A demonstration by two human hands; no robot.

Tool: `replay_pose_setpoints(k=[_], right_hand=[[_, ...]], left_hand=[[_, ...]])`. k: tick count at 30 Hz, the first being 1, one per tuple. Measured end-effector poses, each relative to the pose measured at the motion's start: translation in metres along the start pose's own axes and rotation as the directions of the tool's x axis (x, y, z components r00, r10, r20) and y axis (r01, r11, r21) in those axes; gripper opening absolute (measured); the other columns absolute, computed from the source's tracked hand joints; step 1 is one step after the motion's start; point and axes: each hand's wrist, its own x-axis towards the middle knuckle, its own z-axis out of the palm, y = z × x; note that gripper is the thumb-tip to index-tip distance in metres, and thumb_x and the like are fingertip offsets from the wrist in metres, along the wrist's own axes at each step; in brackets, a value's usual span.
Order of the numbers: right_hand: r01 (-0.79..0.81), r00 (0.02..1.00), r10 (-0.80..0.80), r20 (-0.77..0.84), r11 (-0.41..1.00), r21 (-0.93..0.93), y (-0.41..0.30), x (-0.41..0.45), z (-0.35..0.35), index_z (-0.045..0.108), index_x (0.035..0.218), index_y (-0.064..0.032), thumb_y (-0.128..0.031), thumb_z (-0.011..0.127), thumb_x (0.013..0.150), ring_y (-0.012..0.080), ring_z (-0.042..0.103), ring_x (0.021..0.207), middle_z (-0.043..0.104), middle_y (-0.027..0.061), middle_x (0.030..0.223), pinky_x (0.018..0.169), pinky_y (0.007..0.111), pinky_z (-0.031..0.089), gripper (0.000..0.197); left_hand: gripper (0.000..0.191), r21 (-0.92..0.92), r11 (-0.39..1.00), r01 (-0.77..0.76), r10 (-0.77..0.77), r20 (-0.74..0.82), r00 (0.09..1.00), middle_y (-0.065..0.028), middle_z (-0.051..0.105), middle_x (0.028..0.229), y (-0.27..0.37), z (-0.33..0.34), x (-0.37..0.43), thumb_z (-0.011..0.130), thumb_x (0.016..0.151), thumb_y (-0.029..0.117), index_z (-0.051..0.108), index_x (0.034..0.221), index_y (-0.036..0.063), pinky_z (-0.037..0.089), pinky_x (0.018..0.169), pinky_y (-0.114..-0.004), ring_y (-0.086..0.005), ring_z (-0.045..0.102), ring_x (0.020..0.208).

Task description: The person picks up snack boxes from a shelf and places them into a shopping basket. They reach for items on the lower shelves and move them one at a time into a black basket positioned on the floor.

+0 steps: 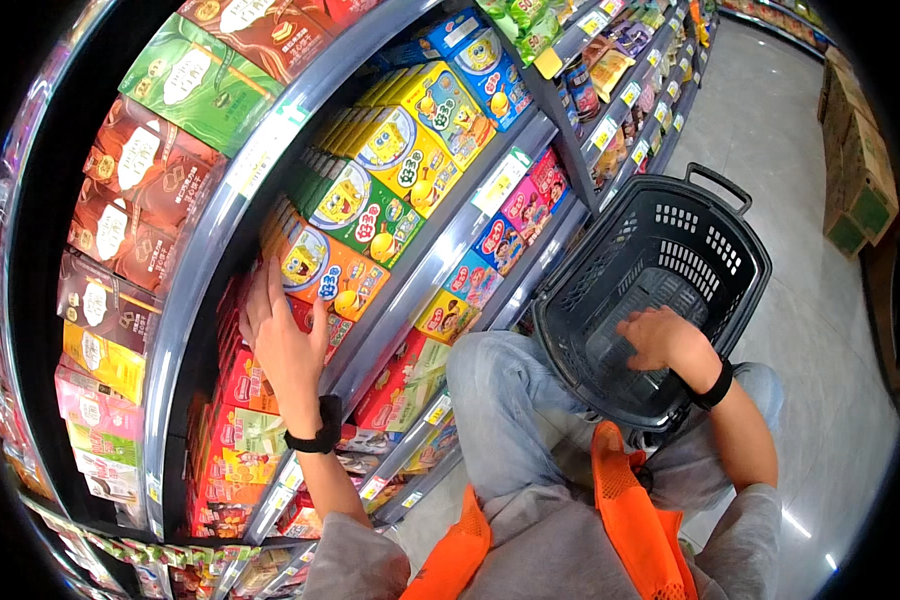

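My left hand [285, 337] reaches onto a shelf with its fingers spread, at the edge of an orange cartoon snack box [330, 270] and above red boxes [337, 330]. Whether the fingertips touch a box cannot be told. Beside the orange box stand green [364, 214] and yellow [405, 157] boxes of the same kind. Over the inside of a black plastic shopping basket [750, 262] is my right hand [664, 341], its fingers loosely bent, with nothing seen in it. No goods show in the visible part of the basket.
Shelf edges with price tags [502, 180] run along the left and centre. Brown biscuit boxes [150, 157] line the shelf at the upper left. My bent knee [495, 375] is close to the lower shelves. Cardboard cartons [862, 165] stand on the tiled floor [817, 360] at right.
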Motion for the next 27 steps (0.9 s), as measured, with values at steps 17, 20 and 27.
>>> replay_pose_setpoints(k=[17,20,27], right_hand=[[0.036,0.999,-0.036,-0.028,0.999,0.017,0.017,0.013,0.008,0.066,0.119,-0.0094,-0.035,0.073,0.077,0.0327,0.066,0.107,0.069,0.0155,0.113,0.089,0.047,0.051,0.050],[0.052,0.991,-0.057,0.125,0.998,0.042,0.026,0.037,0.016,0.065,0.122,-0.0084,-0.042,0.072,0.076,0.0366,0.066,0.105,0.071,0.0158,0.110,0.091,0.047,0.051,0.057],[0.435,0.875,-0.475,0.093,0.856,0.277,0.013,0.059,0.052,0.058,0.131,-0.0130,-0.037,0.066,0.084,0.0412,0.064,0.102,0.066,0.0215,0.110,0.086,0.051,0.052,0.053]], left_hand=[[0.070,-0.719,0.534,-0.446,0.767,0.188,0.614,-0.0129,0.042,0.152,0.130,0.030,-0.104,0.071,0.080,0.049,0.054,0.139,0.0162,0.024,0.115,-0.059,-0.0368,0.030,0.146],[0.063,-0.809,0.451,-0.377,0.792,0.169,0.587,-0.0104,0.044,0.151,0.149,0.086,-0.149,0.069,0.080,0.042,0.058,0.134,0.0129,0.021,0.116,-0.061,-0.0336,0.030,0.148],[0.054,-0.936,0.285,-0.206,0.799,0.114,0.590,-0.0042,0.054,0.145,0.147,0.113,-0.166,0.056,0.077,0.025,0.063,0.129,0.0136,0.021,0.115,-0.060,-0.0220,0.041,0.143]])
